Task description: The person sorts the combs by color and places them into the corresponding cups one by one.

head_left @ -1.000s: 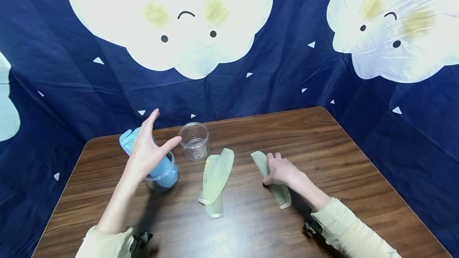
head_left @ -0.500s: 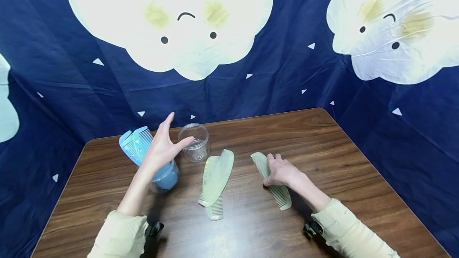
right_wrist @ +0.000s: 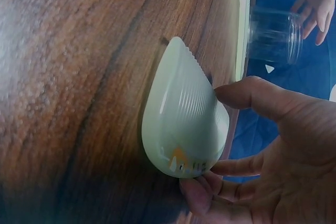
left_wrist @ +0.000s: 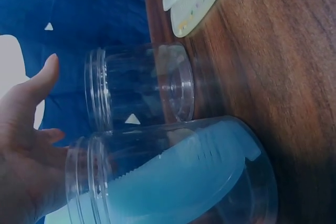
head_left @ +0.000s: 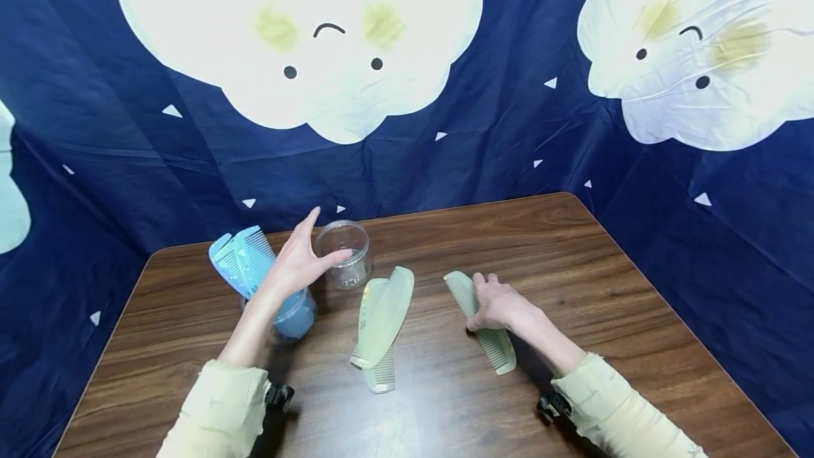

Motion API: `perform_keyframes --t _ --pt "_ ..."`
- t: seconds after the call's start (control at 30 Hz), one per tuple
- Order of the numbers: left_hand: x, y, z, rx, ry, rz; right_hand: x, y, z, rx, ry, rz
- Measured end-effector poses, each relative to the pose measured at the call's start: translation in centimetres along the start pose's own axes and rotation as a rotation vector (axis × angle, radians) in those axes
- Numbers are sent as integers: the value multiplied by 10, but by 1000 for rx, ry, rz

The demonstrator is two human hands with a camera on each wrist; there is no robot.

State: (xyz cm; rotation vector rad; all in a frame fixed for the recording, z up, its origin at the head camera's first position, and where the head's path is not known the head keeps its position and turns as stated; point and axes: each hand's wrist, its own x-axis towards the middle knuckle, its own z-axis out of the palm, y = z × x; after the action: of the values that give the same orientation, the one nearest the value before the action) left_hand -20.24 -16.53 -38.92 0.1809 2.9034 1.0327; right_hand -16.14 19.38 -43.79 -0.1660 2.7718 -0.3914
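Observation:
My left hand [head_left: 295, 263] hovers with thumb and fingers spread, holding nothing. It is above the clear jar [left_wrist: 266, 182] of blue combs [head_left: 244, 260], and its thumb overlaps the second clear jar [head_left: 350, 274] in the head view. In the left wrist view this second jar stands apart from the hand. On the table's right side, my right hand [head_left: 499, 302] grips a pale green comb [head_left: 500, 353] across its middle. The right wrist view has the thumb at the comb's toothed edge and fingers at its curved back. That comb lies on the wood.
Several more pale green combs [head_left: 384, 316] lie overlapping on the wooden table [head_left: 439, 401] between my hands. Both jars stand toward the back left. A dark blue cloth [head_left: 407, 168] with white clouds hangs behind the table.
My left hand has moved right, away from the blue combs and toward the second jar, its fingers still spread. The right hand and its comb have stayed put.

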Motion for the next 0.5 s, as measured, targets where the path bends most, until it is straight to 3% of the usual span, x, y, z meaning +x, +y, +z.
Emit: perform_keyframes --t 0.23,0.5 --pt "5 -1 1 48 -87 -10 0 -1 0 4 -3 14" --pt "8 0 3 96 -123 -13 0 -1 0 11 0 16"
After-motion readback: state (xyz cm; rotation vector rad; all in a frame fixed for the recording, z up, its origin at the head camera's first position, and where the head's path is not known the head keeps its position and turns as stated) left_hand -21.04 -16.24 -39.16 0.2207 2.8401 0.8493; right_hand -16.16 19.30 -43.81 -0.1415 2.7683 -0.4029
